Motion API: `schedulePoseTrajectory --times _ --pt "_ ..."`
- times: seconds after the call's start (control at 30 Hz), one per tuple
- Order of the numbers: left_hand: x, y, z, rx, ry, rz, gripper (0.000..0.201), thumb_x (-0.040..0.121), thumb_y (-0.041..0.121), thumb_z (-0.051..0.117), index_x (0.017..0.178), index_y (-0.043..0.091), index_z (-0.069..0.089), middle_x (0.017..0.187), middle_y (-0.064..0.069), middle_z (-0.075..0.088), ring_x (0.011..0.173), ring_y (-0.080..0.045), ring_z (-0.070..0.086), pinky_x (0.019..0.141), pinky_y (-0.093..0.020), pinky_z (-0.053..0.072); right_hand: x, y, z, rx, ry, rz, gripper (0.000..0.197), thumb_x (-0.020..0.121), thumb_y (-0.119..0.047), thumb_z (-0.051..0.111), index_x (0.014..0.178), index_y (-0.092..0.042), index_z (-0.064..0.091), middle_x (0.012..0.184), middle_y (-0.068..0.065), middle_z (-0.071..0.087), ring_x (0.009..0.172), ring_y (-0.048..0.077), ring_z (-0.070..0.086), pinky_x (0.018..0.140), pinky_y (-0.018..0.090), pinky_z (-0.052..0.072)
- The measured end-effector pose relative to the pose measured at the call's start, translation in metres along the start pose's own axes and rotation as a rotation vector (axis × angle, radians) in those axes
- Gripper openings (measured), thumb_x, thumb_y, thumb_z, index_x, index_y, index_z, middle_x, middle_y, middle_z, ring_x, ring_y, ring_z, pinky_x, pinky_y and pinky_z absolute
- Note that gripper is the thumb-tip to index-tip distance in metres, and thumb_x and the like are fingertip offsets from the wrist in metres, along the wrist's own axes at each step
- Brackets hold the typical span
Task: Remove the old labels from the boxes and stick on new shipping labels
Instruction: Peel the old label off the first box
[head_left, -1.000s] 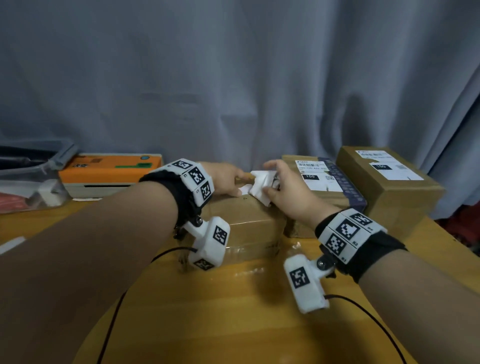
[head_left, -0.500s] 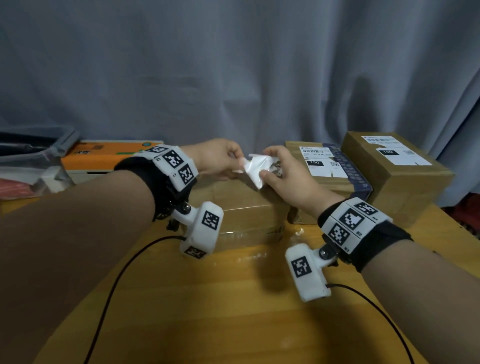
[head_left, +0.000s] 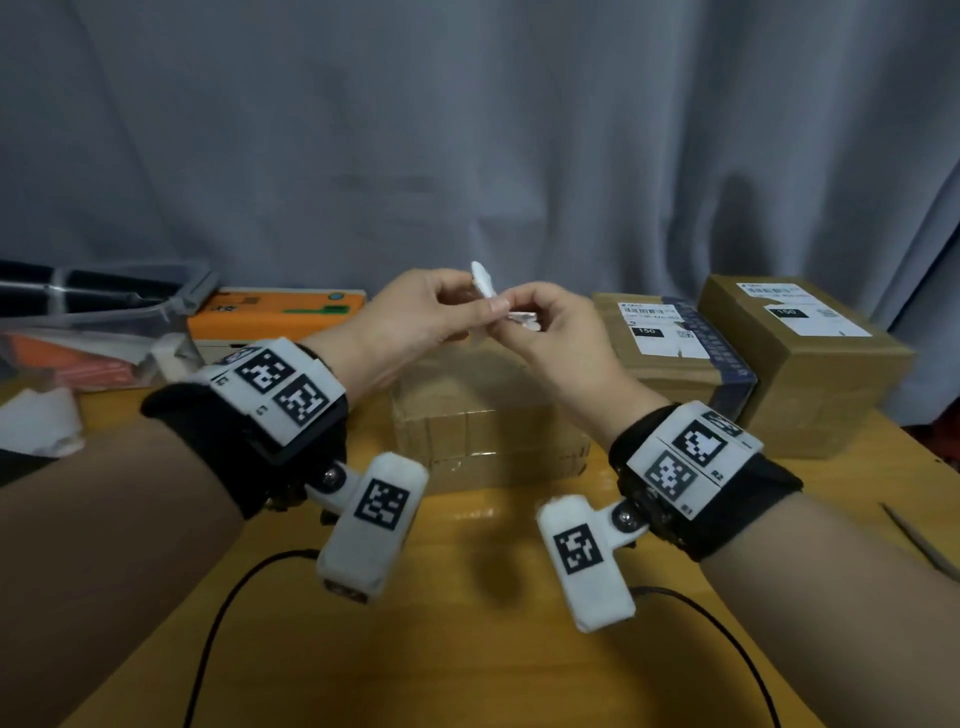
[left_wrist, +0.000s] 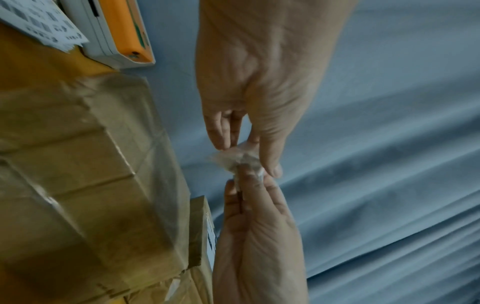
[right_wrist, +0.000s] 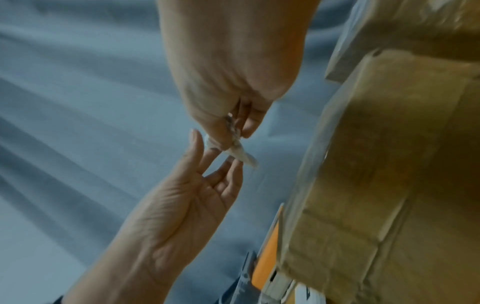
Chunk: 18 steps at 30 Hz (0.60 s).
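Observation:
A crumpled white old label hangs in the air above the bare brown middle box. My left hand pinches it from the left and my right hand pinches it from the right, fingertips almost meeting. In the left wrist view the label sits between the left thumb and fingers, with the right hand meeting it from below. In the right wrist view the right hand nips the label. Two labelled boxes stand at the right.
An orange-topped label printer and a clear plastic bin sit at the back left. White paper scraps lie at the left edge and a thin stick at the right. A grey curtain closes the back. Black cables cross the near table.
Both hands have risen from the middle box's top with the label, which is off the box and squeezed into a smaller wad.

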<state>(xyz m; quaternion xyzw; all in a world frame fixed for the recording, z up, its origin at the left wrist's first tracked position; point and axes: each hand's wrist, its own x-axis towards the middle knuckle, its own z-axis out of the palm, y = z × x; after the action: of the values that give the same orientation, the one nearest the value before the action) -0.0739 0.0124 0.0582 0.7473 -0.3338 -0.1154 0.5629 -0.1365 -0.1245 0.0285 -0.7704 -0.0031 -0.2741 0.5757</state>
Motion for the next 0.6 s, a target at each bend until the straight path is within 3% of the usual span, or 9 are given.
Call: schedulePoseTrajectory --times 0.07,0.13,0.23,0.3,0.37,0.43,0.53,0.6 --pt "-0.014 -0.001 -0.006 -0.038 0.085 -0.004 0.029 0.085 0.015 0.067 0.107 -0.004 0.065 0.095 -0.015 0.068 0.076 -0.006 0.064 0.068 -0.013 0.051 -0.007 -0.007 0.014 -0.08 -0.106 -0.018 0.014 0.084 -0.011 0.069 0.098 -0.008 0.068 0.1 0.006 0.066 0.088 0.009 0.062 0.079 0.016 0.048" --pt "-0.028 -0.003 -0.014 -0.005 0.138 -0.014 0.024 0.086 0.011 0.065 0.105 -0.004 0.065 0.087 -0.013 0.066 0.065 -0.003 0.062 0.053 -0.007 0.044 -0.011 -0.013 0.025 -0.116 -0.162 -0.007 0.015 0.085 -0.014 0.067 0.1 -0.011 0.069 0.109 0.007 0.062 0.098 0.013 0.061 0.086 0.018 0.047" --pt "-0.047 -0.007 -0.027 0.067 0.204 -0.028 0.029 0.084 0.014 0.068 0.104 -0.006 0.063 0.079 -0.016 0.058 0.069 -0.016 0.054 0.06 -0.015 0.044 -0.019 -0.019 0.038 -0.103 -0.206 -0.025 0.014 0.086 -0.015 0.067 0.099 -0.01 0.069 0.097 0.009 0.069 0.088 0.016 0.064 0.082 0.026 0.051" --pt "-0.057 -0.013 -0.033 0.095 0.24 -0.073 0.037 0.08 0.017 0.072 0.111 0.007 0.056 0.076 -0.01 0.065 0.069 -0.012 0.06 0.07 -0.018 0.046 -0.027 -0.017 0.05 -0.167 -0.213 -0.058 0.011 0.085 -0.014 0.069 0.095 -0.013 0.065 0.083 0.004 0.066 0.073 0.013 0.06 0.072 0.024 0.051" --pt "-0.066 -0.021 -0.037 0.155 0.252 -0.129 0.044 0.076 0.019 0.077 0.11 0.014 0.05 0.077 -0.005 0.07 0.074 -0.01 0.065 0.076 -0.022 0.047 -0.035 -0.014 0.061 -0.221 -0.237 -0.066 0.026 0.082 -0.012 0.072 0.1 -0.017 0.054 0.073 0.0 0.058 0.061 0.007 0.052 0.061 0.019 0.046" --pt "-0.077 -0.031 -0.043 0.241 0.264 -0.177 0.03 0.074 0.019 0.079 0.093 0.013 0.056 0.068 -0.001 0.067 0.068 -0.012 0.062 0.07 -0.023 0.046 -0.041 -0.009 0.064 -0.19 -0.25 0.005 0.048 0.078 -0.014 0.076 0.108 -0.022 0.039 0.068 -0.002 0.054 0.057 0.007 0.051 0.059 0.017 0.046" --pt "-0.096 -0.052 -0.053 0.255 0.283 -0.263 0.016 0.076 0.014 0.077 0.08 0.009 0.062 0.066 -0.003 0.063 0.062 -0.013 0.056 0.063 -0.02 0.042 -0.041 -0.003 0.055 -0.239 -0.222 0.043 0.044 0.079 -0.021 0.075 0.108 -0.019 0.041 0.07 -0.004 0.051 0.064 0.01 0.051 0.067 0.026 0.047" --pt "-0.105 -0.065 -0.054 0.23 0.228 -0.324 0.014 0.076 0.011 0.076 0.081 0.004 0.065 0.069 -0.008 0.064 0.06 -0.013 0.057 0.063 -0.021 0.045 -0.04 0.0 0.048 -0.47 -0.243 -0.03 0.028 0.084 -0.03 0.069 0.104 -0.02 0.051 0.085 -0.006 0.049 0.084 0.012 0.05 0.078 0.027 0.043"
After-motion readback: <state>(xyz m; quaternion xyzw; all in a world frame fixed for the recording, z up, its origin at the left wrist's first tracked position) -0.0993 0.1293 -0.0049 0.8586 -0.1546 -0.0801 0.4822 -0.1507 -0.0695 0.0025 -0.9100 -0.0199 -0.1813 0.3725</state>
